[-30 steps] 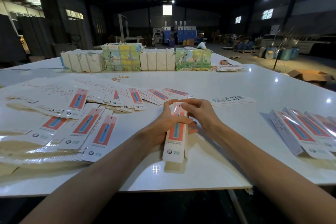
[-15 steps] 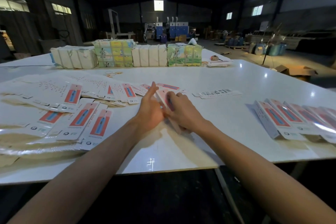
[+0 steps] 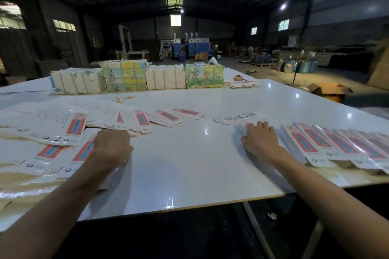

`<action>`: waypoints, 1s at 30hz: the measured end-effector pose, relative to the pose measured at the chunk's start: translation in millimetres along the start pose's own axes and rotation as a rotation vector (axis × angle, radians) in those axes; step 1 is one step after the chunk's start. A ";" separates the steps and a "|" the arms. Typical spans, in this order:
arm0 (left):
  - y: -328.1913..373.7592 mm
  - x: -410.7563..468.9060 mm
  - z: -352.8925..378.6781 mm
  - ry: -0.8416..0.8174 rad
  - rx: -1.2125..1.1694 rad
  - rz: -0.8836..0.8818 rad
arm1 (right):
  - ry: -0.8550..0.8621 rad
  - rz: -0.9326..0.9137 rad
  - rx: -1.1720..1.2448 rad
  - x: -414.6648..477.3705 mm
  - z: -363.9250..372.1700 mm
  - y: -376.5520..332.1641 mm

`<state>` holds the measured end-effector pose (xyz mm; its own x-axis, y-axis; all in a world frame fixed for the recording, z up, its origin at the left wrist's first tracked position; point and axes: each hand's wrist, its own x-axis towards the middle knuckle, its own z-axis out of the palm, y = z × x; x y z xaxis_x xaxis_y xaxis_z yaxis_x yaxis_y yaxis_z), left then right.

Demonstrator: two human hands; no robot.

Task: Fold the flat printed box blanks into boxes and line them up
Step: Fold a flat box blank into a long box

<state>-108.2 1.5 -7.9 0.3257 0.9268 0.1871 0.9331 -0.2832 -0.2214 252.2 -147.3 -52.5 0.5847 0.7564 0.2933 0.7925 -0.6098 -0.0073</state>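
Palm down, my right hand (image 3: 260,143) covers a folded box (image 3: 245,128) at the left end of the row of folded boxes (image 3: 328,143). My fingers are bent over it and my thumb is against its left edge, so only its far corner shows. The boxes in the row lie side by side along the right of the white table (image 3: 189,174), red and blue panels up. My left hand (image 3: 111,149) lies knuckles up on the flat blanks (image 3: 52,132) spread in overlapping layers on the left. Its fingertips are tucked out of sight, so I cannot tell whether they pinch a sheet or only press on it. The two hands are well apart, with bare tabletop between them. Beyond my left hand a fan of blanks (image 3: 168,116) trails toward the middle. Just past my right hand one lone blank (image 3: 242,116) lies with its printed text side up. Farther on, a few rubber bands (image 3: 124,99) lie loose. Along the far edge stand wrapped bundles (image 3: 77,82) in a line, two plain white and two in colourful printed paper, with a small stack of cards (image 3: 243,84) beside the rightmost. On the dim hall floor behind sit an open cardboard carton (image 3: 330,90) and, at the back wall, blue machines (image 3: 197,45).
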 end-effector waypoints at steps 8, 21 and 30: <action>-9.2 -6.5 3.6 -0.033 0.002 -0.086 | 0.039 0.063 -0.346 -10.0 -12.8 62.3; -22.5 21.3 14.3 -0.139 -0.099 -0.216 | 0.231 -0.112 -0.160 -1.6 -21.1 0.8; -34.3 27.8 24.0 -0.127 -0.067 -0.252 | 0.238 -0.492 0.117 7.5 11.1 -104.4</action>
<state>-134.8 42.8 -18.1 0.0644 0.9923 0.1055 0.9916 -0.0517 -0.1188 175.7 -75.4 -60.2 0.0964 0.8624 0.4970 0.9840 -0.1577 0.0827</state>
